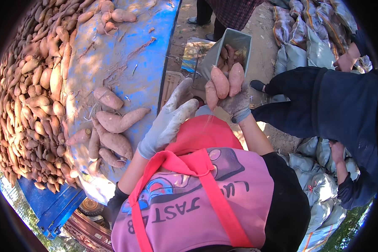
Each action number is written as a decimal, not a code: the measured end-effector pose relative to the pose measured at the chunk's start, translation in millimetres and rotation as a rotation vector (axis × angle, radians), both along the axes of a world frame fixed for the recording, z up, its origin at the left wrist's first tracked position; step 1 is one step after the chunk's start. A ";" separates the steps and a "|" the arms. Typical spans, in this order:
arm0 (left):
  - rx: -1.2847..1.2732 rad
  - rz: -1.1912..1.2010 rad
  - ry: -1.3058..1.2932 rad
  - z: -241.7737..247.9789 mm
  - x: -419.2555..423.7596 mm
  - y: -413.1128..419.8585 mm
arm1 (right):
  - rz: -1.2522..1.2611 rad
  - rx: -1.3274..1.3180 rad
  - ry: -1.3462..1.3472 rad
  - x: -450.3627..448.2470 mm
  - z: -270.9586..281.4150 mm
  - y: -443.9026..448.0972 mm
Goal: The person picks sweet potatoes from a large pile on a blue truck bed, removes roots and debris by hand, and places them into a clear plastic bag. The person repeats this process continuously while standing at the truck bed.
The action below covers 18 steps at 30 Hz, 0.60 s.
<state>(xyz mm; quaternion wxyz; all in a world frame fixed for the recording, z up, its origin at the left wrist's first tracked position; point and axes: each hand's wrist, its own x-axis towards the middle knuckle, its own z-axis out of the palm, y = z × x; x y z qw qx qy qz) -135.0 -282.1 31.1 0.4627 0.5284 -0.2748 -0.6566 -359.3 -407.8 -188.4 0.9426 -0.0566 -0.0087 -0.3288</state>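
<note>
My right hand [239, 102], in a soiled grey glove, holds three sweet potatoes [220, 82] at the near rim of a tall grey-green bin [209, 61]. More sweet potatoes [228, 56] lie inside that bin. My left hand [176, 110], also gloved, is empty with its fingers apart, near the edge of a blue metal platform [148, 72]. On the platform to its left lies a loose group of large sweet potatoes [113, 121], some with root strings.
A big heap of sweet potatoes [34, 110] covers the far left. Filled sacks [321, 50] are stacked at the right. A person in dark clothes [343, 100] bends close on the right; another person [233, 11] stands beyond the bin. A plastic crate [171, 83] sits below the platform edge.
</note>
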 end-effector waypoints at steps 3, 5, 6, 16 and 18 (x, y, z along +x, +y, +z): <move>-0.014 0.092 0.033 1.7 6.0 6.4 | -0.072 0.151 0.513 -44.3 -27.1 -30.8; -0.013 0.159 0.068 13.0 11.6 6.4 | 0.020 0.130 0.736 -84.0 -98.7 -70.6; -0.006 0.235 0.023 18.1 14.4 10.1 | 0.082 0.187 0.932 -93.9 -113.5 -84.1; -0.207 0.949 -0.370 34.4 74.1 119.4 | -0.288 -0.561 1.124 81.1 60.9 -135.2; -0.222 1.066 -0.425 34.1 82.0 147.2 | -0.203 -0.734 0.903 147.9 123.8 -122.0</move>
